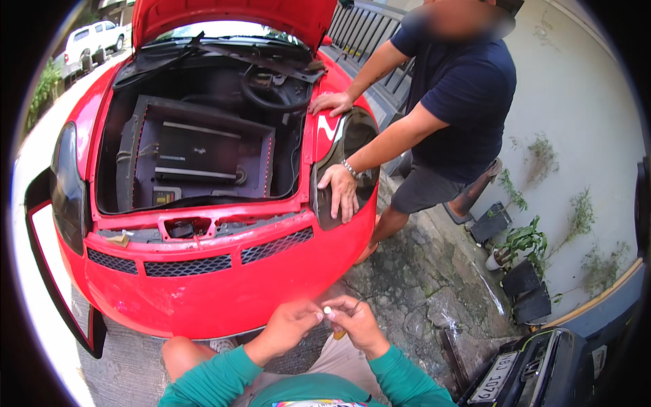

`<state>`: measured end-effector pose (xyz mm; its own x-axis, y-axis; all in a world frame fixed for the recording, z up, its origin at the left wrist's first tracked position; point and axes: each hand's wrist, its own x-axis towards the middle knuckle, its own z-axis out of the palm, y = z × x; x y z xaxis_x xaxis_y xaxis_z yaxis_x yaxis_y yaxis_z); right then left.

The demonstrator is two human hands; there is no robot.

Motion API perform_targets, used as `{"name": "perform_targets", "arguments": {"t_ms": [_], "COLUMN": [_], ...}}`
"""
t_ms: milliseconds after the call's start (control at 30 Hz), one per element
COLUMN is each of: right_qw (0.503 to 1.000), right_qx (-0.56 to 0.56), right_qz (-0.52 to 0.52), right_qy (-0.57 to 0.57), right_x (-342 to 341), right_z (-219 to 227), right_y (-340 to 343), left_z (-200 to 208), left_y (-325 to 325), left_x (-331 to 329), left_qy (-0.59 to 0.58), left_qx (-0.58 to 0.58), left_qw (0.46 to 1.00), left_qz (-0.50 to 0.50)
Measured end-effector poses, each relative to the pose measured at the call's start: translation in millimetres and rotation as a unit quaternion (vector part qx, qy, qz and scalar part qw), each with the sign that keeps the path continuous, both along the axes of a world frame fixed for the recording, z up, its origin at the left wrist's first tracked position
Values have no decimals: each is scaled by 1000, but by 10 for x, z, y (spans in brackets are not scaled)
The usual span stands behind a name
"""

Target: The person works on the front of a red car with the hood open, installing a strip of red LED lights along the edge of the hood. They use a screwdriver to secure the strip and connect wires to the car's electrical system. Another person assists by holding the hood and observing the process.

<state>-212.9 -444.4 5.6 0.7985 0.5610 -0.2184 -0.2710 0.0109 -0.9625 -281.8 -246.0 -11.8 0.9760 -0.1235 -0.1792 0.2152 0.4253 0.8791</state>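
Note:
In front of the car's nose, my two hands meet over my lap. My left hand (290, 328) is closed in a pinch, its fingertips close against the right hand's. My right hand (355, 324) pinches a small white round piece (327, 310), too small to name. Under the right palm shows the end of an amber-yellow thing (339, 334), mostly hidden by the fingers. The red car (224, 285) stands just ahead with its front lid (230, 19) raised. Inside the open bay lies a black finned box-shaped unit (198, 152) in a dark tray.
To the right a person (461, 95) leans with both hands on the car's fender and headlight. Potted plants (519, 261) line the wall. A dark bumper with a plate (536, 370) lies at lower right. A black-framed panel (57, 264) leans at the car's left side.

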Motion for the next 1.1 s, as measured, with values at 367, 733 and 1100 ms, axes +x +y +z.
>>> {"name": "perform_targets", "arguments": {"t_ms": [367,733,1100], "right_qw": [927,939,972], "right_qx": [-123,-144,54], "right_qz": [9,-135,-194], "right_qy": [-353,-282,-123], "right_x": [-12,300,431], "right_z": [259,352,446], "right_y": [92,-201,-490], "left_z": [-54,-235,55], "left_y": [6,122,320], "left_x": [37,10,69], "left_qy": [20,-44,-142], "left_qx": [-16,198,336], "left_qw": [1000,970,926], "left_qz": [-9,-133,-98]}}
